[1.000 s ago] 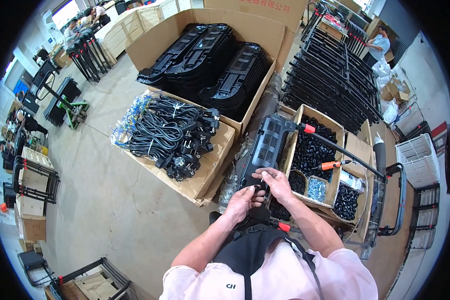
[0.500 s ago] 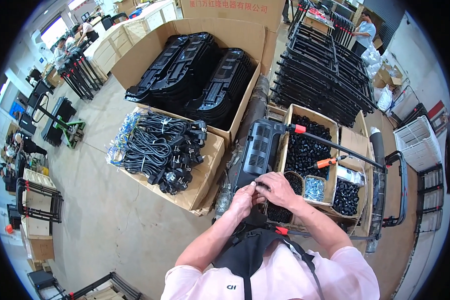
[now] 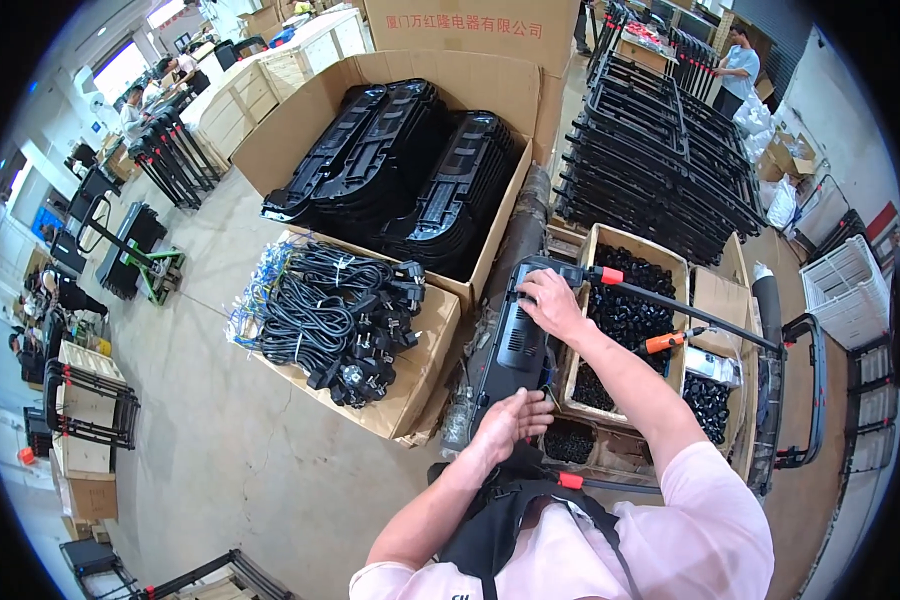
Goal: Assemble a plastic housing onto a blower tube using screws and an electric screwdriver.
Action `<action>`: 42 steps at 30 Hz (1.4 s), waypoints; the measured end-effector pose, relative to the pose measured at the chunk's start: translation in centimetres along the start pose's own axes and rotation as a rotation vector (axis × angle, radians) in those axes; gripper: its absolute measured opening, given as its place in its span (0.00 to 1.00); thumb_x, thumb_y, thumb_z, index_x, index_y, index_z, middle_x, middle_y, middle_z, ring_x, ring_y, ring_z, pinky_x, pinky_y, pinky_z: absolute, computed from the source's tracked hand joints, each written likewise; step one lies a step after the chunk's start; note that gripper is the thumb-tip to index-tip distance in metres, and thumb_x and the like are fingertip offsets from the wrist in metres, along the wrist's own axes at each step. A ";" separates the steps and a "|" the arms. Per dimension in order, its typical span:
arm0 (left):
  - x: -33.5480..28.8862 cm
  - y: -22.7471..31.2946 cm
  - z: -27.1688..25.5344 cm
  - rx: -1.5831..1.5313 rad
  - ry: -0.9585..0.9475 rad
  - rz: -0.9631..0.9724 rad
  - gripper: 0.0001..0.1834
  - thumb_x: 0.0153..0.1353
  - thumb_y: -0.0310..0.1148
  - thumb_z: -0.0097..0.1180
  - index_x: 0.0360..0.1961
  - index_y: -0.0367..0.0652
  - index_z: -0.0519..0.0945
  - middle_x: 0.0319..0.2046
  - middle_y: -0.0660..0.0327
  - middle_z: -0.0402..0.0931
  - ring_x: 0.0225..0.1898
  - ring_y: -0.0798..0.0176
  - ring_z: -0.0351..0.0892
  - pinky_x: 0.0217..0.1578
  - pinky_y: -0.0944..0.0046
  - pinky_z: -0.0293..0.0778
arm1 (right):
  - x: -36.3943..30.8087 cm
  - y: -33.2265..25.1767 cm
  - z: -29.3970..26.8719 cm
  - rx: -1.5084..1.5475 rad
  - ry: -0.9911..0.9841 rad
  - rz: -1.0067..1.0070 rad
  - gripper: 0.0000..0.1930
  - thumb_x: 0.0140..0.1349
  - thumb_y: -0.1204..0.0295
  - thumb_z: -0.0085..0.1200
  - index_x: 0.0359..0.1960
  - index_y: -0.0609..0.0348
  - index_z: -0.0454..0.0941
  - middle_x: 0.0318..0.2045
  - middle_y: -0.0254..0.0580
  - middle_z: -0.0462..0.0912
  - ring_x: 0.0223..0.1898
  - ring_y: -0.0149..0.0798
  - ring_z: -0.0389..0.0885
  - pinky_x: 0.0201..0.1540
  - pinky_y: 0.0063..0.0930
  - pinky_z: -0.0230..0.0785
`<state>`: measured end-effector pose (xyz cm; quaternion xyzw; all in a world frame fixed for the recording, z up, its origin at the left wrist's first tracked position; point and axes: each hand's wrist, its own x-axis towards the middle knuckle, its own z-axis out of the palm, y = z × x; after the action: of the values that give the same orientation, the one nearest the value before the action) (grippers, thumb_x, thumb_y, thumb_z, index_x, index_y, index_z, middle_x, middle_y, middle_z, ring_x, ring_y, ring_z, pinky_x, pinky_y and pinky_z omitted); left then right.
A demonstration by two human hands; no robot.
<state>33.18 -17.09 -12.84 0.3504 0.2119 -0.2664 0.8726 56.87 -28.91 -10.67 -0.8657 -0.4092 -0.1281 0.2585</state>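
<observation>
A long black vented plastic cover [image 3: 518, 345] lies in front of me, part of a black frame whose tube with a red collar [image 3: 611, 276] runs off to the right. My right hand [image 3: 552, 303] is at the cover's far end, its bent fingers gripping the top edge. Beside the near end is my left hand [image 3: 513, 425], palm turned partly up and fingers stretched out. A thin dark wire [image 3: 550, 398] shows by its fingertips. Whether the left fingers touch the wire or the cover, I cannot tell.
On the left, bundled black power cords [image 3: 320, 310] lie on a cardboard box [image 3: 410, 395]. Behind it a large carton [image 3: 510, 230] holds stacked black plastic shells. To the right stand bins of black parts [image 3: 630, 300], with an orange screwdriver [image 3: 667, 341] on top. Black frames [image 3: 660, 150] are stacked beyond.
My hands were together at the cover's near end. The right has moved up to its far end; the left has opened out and stays near the close end. The view has shifted slightly.
</observation>
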 end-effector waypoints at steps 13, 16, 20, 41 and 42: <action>-2.5 -1.5 -0.9 -0.045 0.088 0.051 0.24 0.83 0.47 0.44 0.64 0.37 0.75 0.50 0.55 0.84 0.46 0.59 0.87 0.50 0.59 0.84 | 1.9 1.5 3.4 -0.054 -0.190 -0.090 0.14 0.57 0.70 0.67 0.46 0.57 0.87 0.42 0.43 0.81 0.51 0.50 0.79 0.58 0.43 0.73; -1.9 -1.6 -0.3 -0.021 0.088 0.030 0.24 0.83 0.46 0.44 0.63 0.37 0.74 0.50 0.55 0.85 0.46 0.60 0.87 0.49 0.60 0.85 | 1.6 0.8 3.0 -0.114 -0.206 -0.085 0.24 0.60 0.69 0.66 0.59 0.55 0.79 0.47 0.44 0.83 0.56 0.50 0.81 0.61 0.43 0.73; -1.2 -2.0 0.4 0.051 0.085 0.042 0.23 0.82 0.46 0.46 0.63 0.38 0.75 0.50 0.55 0.84 0.46 0.60 0.86 0.48 0.60 0.84 | 1.0 0.4 1.2 0.003 -0.118 -0.018 0.21 0.60 0.70 0.66 0.56 0.57 0.81 0.46 0.45 0.84 0.54 0.51 0.82 0.61 0.44 0.73; 5.4 -7.5 6.0 0.129 0.114 -0.087 0.22 0.80 0.43 0.50 0.60 0.34 0.75 0.51 0.51 0.82 0.49 0.55 0.85 0.51 0.56 0.83 | -24.9 8.0 0.2 -0.101 -0.713 0.352 0.15 0.65 0.70 0.55 0.52 0.59 0.81 0.49 0.61 0.80 0.51 0.58 0.86 0.51 0.50 0.82; 5.6 -7.8 6.1 0.126 0.130 -0.084 0.22 0.80 0.43 0.50 0.60 0.34 0.75 0.51 0.51 0.82 0.49 0.55 0.85 0.52 0.56 0.83 | -24.9 8.0 0.2 -0.094 -0.703 0.349 0.15 0.65 0.70 0.55 0.52 0.59 0.81 0.49 0.61 0.80 0.51 0.58 0.86 0.51 0.50 0.82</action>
<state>33.82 -28.01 -15.82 0.4122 0.2655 -0.2920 0.8212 47.32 -49.04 -24.34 -0.9242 -0.3129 0.2036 0.0804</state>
